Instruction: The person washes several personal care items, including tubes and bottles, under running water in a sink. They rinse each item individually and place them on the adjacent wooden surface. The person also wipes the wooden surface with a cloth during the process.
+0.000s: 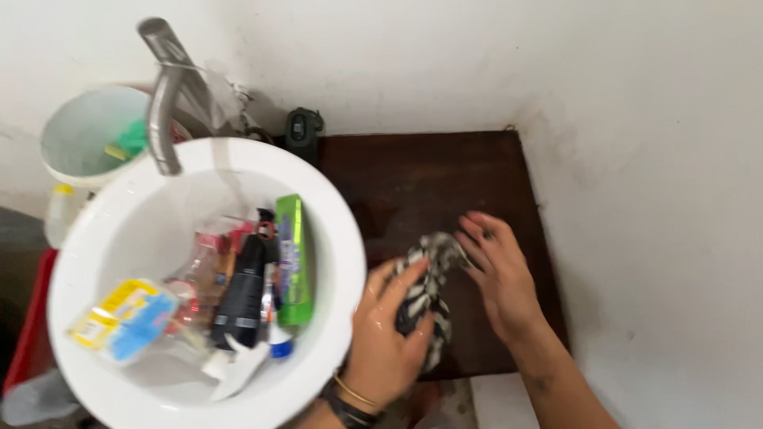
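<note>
**At lower centre: two hands on a striped cloth**

Down at the lower middle of the frame, the left hand (389, 338) has its grip clamped on a black-and-white striped cloth (425, 294), fingers curled around the bunched lower part. The cloth runs up and to the right out of that grip, lying on the dark brown bench (413, 175). Its upper end meets the right hand (501, 274), which lies flat and spread, fingertips touching the cloth, its grip apart and closed on nothing. A thin bangle and a dark band sit on the left wrist.

Filling the left half of the frame is a round white basin (342, 230), its rim just beside the left hand. Inside it lie a green bottle (292, 258), a black bottle (242, 290), a white spray nozzle (234, 365) and a yellow-and-blue packet (123, 318). A grey tap (163, 103) arches over the basin at upper left, with a white bucket (67, 131) behind it. A small dark object (302, 131) stands against the white wall at the bench's back edge.
</note>
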